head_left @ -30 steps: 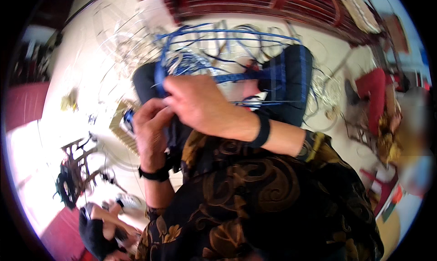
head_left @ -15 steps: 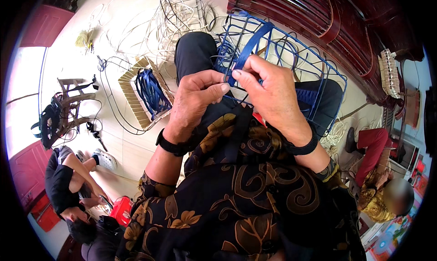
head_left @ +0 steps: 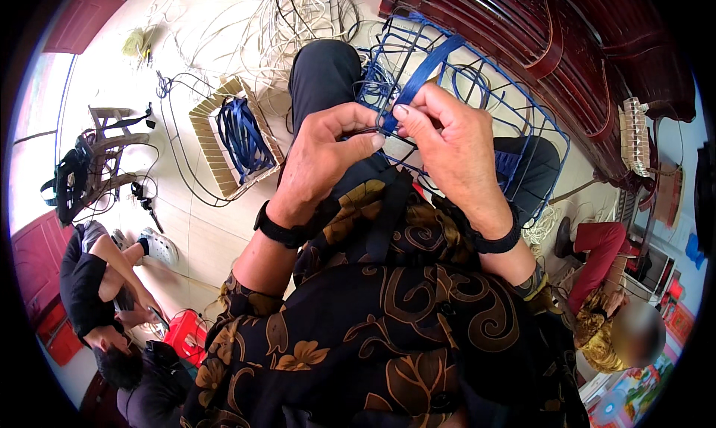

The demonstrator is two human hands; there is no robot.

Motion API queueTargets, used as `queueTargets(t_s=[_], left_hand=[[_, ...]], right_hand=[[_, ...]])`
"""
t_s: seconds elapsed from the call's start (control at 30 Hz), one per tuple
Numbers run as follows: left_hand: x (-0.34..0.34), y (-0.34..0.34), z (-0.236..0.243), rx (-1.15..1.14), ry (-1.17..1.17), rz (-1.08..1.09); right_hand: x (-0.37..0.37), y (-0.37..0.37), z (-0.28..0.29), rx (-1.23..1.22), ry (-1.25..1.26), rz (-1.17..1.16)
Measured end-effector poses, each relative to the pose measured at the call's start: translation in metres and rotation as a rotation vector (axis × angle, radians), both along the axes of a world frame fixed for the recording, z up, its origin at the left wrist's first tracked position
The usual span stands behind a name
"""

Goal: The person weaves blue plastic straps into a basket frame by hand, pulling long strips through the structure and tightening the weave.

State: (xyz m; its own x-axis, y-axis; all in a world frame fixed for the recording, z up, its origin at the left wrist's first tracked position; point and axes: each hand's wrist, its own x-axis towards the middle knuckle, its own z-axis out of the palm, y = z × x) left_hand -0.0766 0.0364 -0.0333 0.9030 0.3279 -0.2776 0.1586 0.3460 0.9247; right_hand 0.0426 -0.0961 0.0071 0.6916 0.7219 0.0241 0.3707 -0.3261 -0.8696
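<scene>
A blue wire basket frame [head_left: 522, 89] rests across my lap, partly wound with flat blue strapping. One wide blue strap [head_left: 430, 66] runs over it from the far rim down to my fingers. My right hand [head_left: 453, 141] pinches the near end of this strap between thumb and forefinger. Close beside it, my left hand [head_left: 325, 153] has thumb and fingertips closed at a wire of the frame; what they grip, if anything, is covered by the fingers. Both wrists carry black bands.
Left on the floor stands a tan woven basket [head_left: 211, 141] holding a coiled blue strap bundle [head_left: 242, 141]. Loose pale strands [head_left: 253, 32] spread at the back. A dark red wooden bench [head_left: 507, 32] borders the far right. People sit at lower left and lower right.
Both hands have shifted slightly right with the view, still close together at the frame. The right thumb and forefinger keep hold of the blue strap.
</scene>
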Motion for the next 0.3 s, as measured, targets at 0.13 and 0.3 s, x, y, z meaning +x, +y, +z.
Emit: queueTargets(t_s=[0.13, 0.3], left_hand=[[-0.006, -0.003, -0.001, 0.106, -0.033, 0.048], [-0.013, -0.006, -0.005, 0.215, -0.001, 0.062]], right_hand=[[-0.005, 0.001, 0.002, -0.069, -0.029, -0.001], [-0.008, 0.001, 0.006, -0.072, -0.023, -0.025]])
